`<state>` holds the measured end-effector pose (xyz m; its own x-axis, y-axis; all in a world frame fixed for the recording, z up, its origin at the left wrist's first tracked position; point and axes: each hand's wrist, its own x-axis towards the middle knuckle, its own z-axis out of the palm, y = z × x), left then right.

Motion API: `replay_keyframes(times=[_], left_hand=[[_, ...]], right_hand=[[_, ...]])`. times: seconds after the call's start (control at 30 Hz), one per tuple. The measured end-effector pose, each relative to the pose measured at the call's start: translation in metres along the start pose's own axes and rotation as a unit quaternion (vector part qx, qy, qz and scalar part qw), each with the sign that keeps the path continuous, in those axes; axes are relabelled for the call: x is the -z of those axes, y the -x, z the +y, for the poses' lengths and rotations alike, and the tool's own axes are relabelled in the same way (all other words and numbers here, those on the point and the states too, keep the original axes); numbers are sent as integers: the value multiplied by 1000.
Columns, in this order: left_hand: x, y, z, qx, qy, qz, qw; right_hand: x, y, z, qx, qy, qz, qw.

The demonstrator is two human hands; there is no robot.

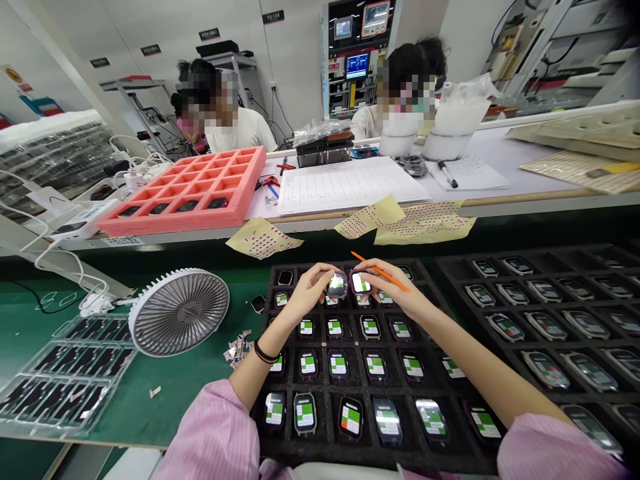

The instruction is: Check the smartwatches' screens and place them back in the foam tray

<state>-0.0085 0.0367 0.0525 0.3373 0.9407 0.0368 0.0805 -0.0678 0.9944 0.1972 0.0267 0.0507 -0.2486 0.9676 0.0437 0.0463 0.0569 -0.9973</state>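
Note:
My left hand (311,291) is closed on a smartwatch body (337,285) with a lit screen. Close beside it, my right hand (397,293) grips a second lit smartwatch body (361,283). An orange stick (379,270), slim like a pen or pry tool, also lies across the fingers of my right hand. Both hands are over the far rows of a black foam tray (324,383). Its pockets hold many strapless watch bodies, most showing green and white screens, such as a watch in the front row (305,413). My fingertips are partly hidden behind the held watches.
A round fan (181,312) and clear plastic trays of black parts (65,373) stand left. Another foam tray of watches (545,313) lies right. Above runs a shelf with a pink foam tray (240,193) and paper sheets (345,183). People sit beyond it.

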Motion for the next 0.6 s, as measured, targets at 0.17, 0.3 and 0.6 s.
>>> replay_keyframes(times=[0.17, 0.3, 0.6], left_hand=[[-1, 2, -1, -13, 27, -48, 998], [-1, 2, -2, -16, 20, -59, 998], [-1, 3, 0, -7, 26, -25, 999]], right_hand=[[0, 0, 4, -8, 9, 33, 999], [-1, -1, 5, -14, 9, 43, 999], [4, -3, 6, 4, 4, -42, 999]])
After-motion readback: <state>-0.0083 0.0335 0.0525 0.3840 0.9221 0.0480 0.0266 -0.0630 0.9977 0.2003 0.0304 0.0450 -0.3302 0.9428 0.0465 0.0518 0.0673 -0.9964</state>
